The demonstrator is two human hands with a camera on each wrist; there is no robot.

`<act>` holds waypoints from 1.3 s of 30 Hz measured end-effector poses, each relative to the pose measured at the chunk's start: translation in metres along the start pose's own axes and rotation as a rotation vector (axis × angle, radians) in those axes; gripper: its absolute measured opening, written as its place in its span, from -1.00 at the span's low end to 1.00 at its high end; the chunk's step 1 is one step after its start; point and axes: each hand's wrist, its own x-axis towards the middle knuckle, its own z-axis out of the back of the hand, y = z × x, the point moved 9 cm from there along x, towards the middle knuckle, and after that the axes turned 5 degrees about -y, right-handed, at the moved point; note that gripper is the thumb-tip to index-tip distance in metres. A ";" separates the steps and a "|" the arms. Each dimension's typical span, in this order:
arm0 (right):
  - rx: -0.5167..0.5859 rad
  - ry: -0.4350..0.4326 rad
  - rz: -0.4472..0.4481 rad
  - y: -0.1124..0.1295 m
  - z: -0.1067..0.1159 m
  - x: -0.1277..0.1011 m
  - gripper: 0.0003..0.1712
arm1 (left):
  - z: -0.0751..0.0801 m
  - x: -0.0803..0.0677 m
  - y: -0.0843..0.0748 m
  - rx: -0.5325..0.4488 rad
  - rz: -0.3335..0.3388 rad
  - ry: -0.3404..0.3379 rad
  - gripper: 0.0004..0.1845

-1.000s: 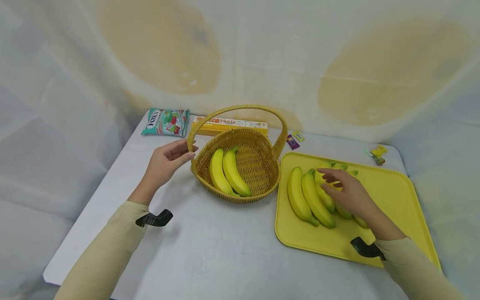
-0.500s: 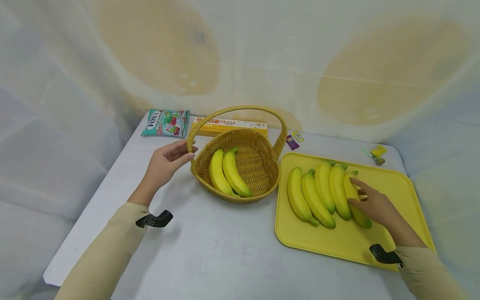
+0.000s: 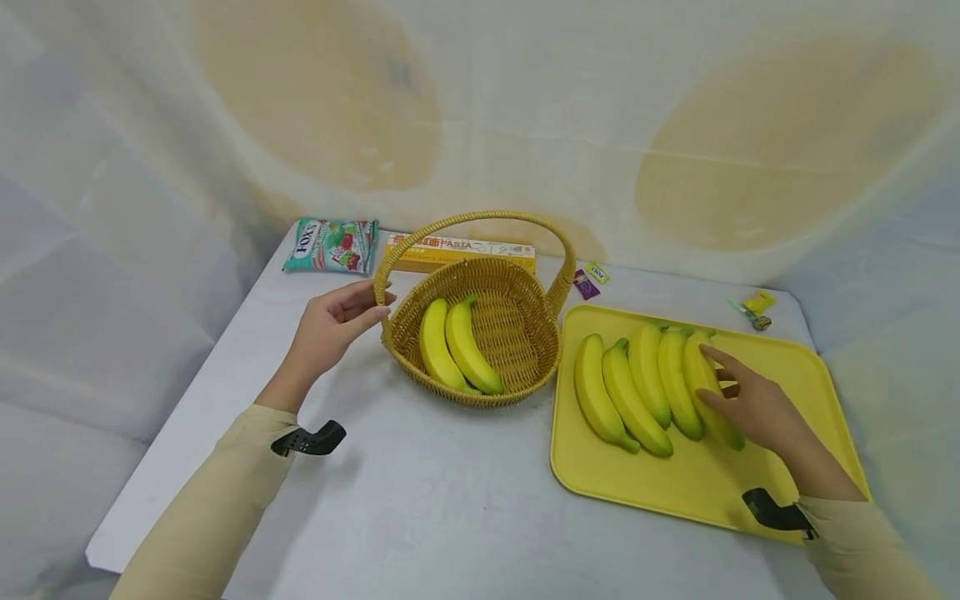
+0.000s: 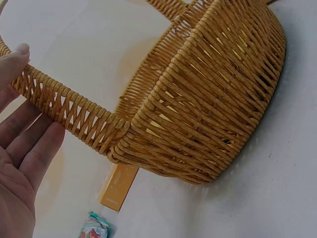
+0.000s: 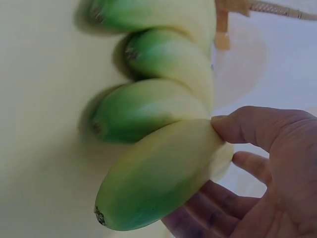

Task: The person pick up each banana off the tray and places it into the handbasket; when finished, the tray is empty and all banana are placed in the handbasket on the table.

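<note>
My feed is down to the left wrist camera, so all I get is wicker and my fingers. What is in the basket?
Observer: Two bananas lie side by side in the basket.
Operator: And where is the other hand?
Observer: The right hand is over a yellow tray to the right of the basket, its fingers and thumb curled round the rightmost banana of a row of five.
Operator: Is that banana clear of the tray?
Observer: Cannot tell; in the right wrist view the fingers reach under it, but the head view shows it in line with the others.
Operator: Anything behind the basket?
Observer: A pasta box and a sweets bag.
</note>
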 end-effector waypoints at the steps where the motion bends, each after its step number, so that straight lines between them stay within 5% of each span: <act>1: 0.004 -0.001 0.013 0.005 0.001 0.000 -0.14 | 0.000 0.000 0.000 0.000 0.000 -0.001 -0.53; 27: 0.176 0.123 0.316 0.141 -0.007 -0.003 -0.27 | 0.000 0.000 0.000 -0.002 0.005 -0.002 -0.51; 39: 0.255 0.205 0.447 0.205 -0.015 0.024 -0.28 | 0.000 -0.001 -0.001 -0.001 0.003 -0.002 -0.50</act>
